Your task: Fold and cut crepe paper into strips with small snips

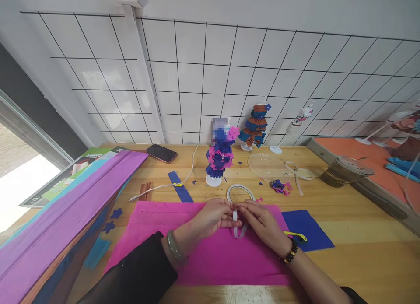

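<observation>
Hands (pixel 210 218) (pixel 260 221) pinching white tape strip (pixel 239 232), over pink crepe paper (pixel 210 251), tape roll (pixel 240 192) nearby

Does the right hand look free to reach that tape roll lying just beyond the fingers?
Probably yes. The tape roll lies flat on the table just past the right hand, nothing between them; but both hands pinch a strip of tape, so it would need letting go.

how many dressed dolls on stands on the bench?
2 clearly dressed: pink-and-blue doll behind the hands, orange-and-blue doll by the wall. A bare-looking figure stands further right; more at the right edge are cut off.
</observation>
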The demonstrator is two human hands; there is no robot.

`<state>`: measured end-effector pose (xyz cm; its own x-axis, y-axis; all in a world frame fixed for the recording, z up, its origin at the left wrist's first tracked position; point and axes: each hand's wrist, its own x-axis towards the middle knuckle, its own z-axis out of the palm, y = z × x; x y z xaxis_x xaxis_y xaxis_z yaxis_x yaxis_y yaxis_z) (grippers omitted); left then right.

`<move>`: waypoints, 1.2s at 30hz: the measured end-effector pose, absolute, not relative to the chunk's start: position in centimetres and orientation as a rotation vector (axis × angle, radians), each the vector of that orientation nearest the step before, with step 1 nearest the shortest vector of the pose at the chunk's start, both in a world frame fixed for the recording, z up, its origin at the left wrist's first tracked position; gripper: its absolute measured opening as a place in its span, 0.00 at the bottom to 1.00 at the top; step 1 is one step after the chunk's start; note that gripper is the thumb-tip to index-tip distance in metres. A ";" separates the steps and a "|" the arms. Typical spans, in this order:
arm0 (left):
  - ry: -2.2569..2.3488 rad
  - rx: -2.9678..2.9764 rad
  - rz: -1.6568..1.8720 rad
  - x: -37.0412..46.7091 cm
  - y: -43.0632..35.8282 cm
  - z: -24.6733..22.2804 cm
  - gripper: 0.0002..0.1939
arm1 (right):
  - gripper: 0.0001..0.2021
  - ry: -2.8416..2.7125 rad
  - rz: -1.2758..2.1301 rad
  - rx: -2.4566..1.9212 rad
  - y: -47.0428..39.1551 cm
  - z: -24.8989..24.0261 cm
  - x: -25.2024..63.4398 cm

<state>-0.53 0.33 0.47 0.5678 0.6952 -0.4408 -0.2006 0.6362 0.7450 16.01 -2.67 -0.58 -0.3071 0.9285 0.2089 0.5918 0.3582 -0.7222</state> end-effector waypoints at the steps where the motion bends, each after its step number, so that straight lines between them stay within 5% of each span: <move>1: 0.809 0.686 0.585 -0.6 0.4 0.4 0.05 | 0.16 -2.023 0.696 -1.314 -2.7 -0.7 16.1; 11: 0.835 0.703 0.581 -0.7 0.3 0.8 0.06 | 0.18 -2.129 0.625 -1.312 -2.5 -1.0 16.2; 18: 0.904 0.698 0.586 -0.7 0.3 1.1 0.08 | 0.22 -1.720 0.692 -1.544 -1.9 0.2 19.4; 26: 0.895 0.719 0.599 -0.9 0.5 0.9 0.11 | 0.15 -1.945 0.666 -1.676 -3.9 1.5 22.2; 36: 0.854 0.734 0.630 -0.9 0.7 0.4 0.14 | 0.13 -2.157 0.277 -1.839 -4.3 1.7 24.6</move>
